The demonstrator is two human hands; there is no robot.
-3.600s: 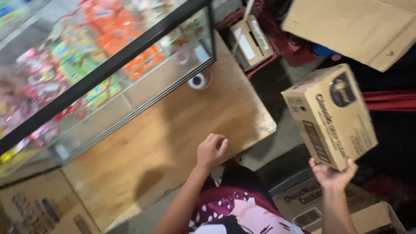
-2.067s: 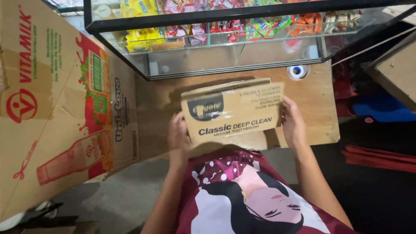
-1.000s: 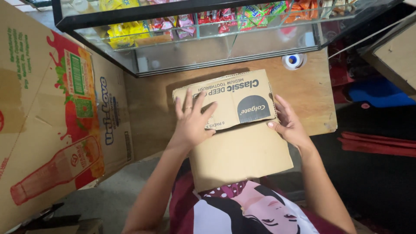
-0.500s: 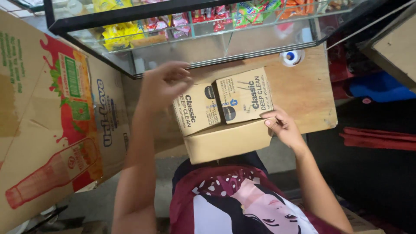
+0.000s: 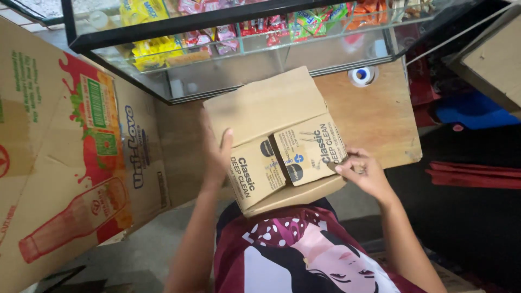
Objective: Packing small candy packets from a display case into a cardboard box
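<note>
Wooden counter [image 5: 380, 116], cardboard box [image 5: 277, 141] between left hand [image 5: 217, 157], right hand [image 5: 363, 171]

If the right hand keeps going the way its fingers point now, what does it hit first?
The right hand points leftward with its fingertips already at the edge of the right top flap of the cardboard box. Going straight on, it would likely slide across that flap toward the left flap, though depth is hard to judge.

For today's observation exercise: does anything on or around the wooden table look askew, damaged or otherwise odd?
The cardboard box sits askew on the wooden table, its near end overhanging the edge toward the person. The left hand and right hand steady its sides. Its top flaps look unsealed. Nothing spilled.
</note>
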